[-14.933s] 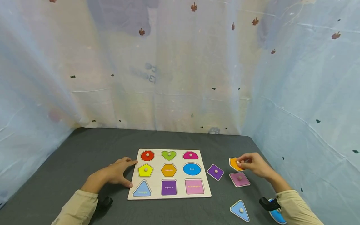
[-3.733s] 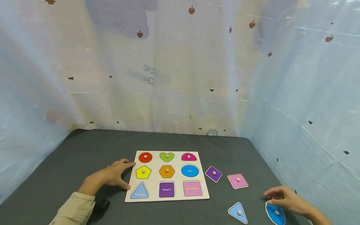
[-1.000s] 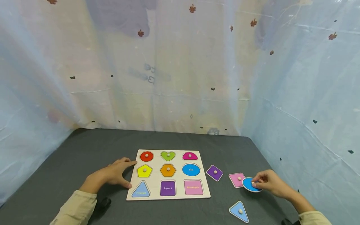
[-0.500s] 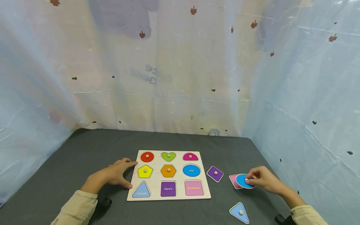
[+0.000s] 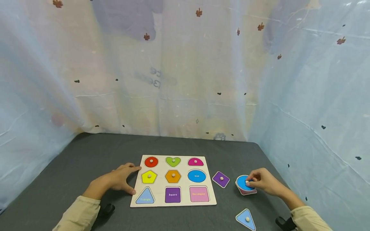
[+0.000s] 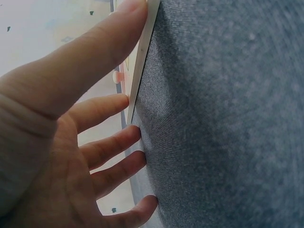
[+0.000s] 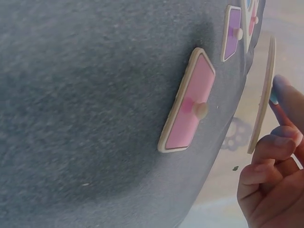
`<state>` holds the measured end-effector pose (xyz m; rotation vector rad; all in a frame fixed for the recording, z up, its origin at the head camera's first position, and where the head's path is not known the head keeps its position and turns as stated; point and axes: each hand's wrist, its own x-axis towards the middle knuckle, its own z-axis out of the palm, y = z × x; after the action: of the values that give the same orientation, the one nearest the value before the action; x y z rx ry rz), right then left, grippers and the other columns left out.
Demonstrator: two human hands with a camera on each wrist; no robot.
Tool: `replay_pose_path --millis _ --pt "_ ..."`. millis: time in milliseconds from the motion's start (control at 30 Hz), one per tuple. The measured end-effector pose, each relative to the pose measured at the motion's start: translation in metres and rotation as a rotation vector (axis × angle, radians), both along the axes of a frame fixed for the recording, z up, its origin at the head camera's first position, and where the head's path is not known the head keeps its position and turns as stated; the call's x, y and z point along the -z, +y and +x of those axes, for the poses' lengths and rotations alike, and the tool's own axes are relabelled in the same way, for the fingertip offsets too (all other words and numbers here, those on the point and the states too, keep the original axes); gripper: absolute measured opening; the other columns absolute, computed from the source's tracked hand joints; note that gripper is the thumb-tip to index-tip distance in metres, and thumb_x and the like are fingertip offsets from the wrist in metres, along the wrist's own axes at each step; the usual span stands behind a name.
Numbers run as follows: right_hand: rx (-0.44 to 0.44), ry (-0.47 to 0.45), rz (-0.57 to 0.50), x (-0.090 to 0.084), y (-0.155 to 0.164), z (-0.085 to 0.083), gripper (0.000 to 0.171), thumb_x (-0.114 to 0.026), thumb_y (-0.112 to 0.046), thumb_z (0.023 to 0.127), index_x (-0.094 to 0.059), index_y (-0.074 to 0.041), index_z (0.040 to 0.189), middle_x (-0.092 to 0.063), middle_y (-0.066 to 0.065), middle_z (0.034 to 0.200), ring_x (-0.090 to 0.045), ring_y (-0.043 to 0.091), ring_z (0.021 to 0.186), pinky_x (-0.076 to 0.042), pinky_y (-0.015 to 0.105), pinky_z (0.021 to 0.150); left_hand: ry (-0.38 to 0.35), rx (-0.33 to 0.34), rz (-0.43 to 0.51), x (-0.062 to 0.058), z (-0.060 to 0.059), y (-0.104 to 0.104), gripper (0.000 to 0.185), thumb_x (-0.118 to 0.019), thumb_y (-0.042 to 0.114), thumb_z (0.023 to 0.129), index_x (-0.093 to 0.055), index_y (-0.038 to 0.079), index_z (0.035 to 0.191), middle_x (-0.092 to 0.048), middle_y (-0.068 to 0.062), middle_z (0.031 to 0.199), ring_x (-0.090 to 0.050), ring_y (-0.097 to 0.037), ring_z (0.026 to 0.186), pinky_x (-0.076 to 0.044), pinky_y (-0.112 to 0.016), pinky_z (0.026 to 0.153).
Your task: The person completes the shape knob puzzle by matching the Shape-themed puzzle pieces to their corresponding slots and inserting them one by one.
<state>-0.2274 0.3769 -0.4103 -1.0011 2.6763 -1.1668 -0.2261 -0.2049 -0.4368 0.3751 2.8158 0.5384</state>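
In the head view my right hand [image 5: 264, 183] pinches the small knob of a blue oval puzzle piece [image 5: 242, 180]. The right wrist view shows that piece edge-on [image 7: 263, 97], raised clear of a pink rectangular piece [image 7: 190, 107] lying on the table. From the head, the oval hides most of the pink one. A pale knob-puzzle board [image 5: 161, 189] lies left of centre; the thumb and index fingertip of my left hand [image 5: 117, 179] touch its left edge, fingers spread. Red circle, green heart, magenta half-circle, yellow pentagon and orange hexagon sit in their recesses. Oval, triangle, square and rectangle recesses show printed names.
A purple square piece [image 5: 221, 179] lies just right of the board. Nearer the front right is a light blue triangle piece [image 5: 246, 219]. The dark grey table [image 5: 179, 221] meets a pale patterned curtain [image 5: 185, 109] at the back and sides.
The orange hexagon, earlier in my right hand, now sits in the board. My right hand has lifted the blue oval from the front right and carried it leftward over the pink rectangle. Left hand unchanged.
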Motion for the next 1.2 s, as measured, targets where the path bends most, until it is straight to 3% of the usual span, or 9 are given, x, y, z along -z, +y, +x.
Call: replay_pose_path --millis 733,1200 --pt "0.02 0.041 0.0 -0.008 -0.025 -0.013 0.006 -0.072 -0.005 0.091 -0.074 0.0 0.089 -0.043 0.011 0.06 -0.041 -0.006 0.06 -0.037 0.02 0.049 0.006 0.005 -0.003 0.002 -0.001 -0.002 0.102 -0.095 0.04 0.065 -0.047 0.014 0.151 -0.047 -0.017 0.145 -0.046 -0.039 0.129 -0.029 -0.081 0.103" --pt "0.028 0.033 -0.013 -0.01 -0.032 -0.016 0.006 -0.072 -0.002 0.091 -0.075 0.002 0.09 -0.043 0.011 0.061 -0.039 -0.003 0.059 -0.034 0.021 0.048 0.006 0.017 0.004 0.003 -0.002 -0.003 0.103 -0.094 0.041 0.066 -0.046 0.012 0.152 -0.044 -0.021 0.149 -0.043 -0.045 0.133 -0.027 -0.082 0.103"
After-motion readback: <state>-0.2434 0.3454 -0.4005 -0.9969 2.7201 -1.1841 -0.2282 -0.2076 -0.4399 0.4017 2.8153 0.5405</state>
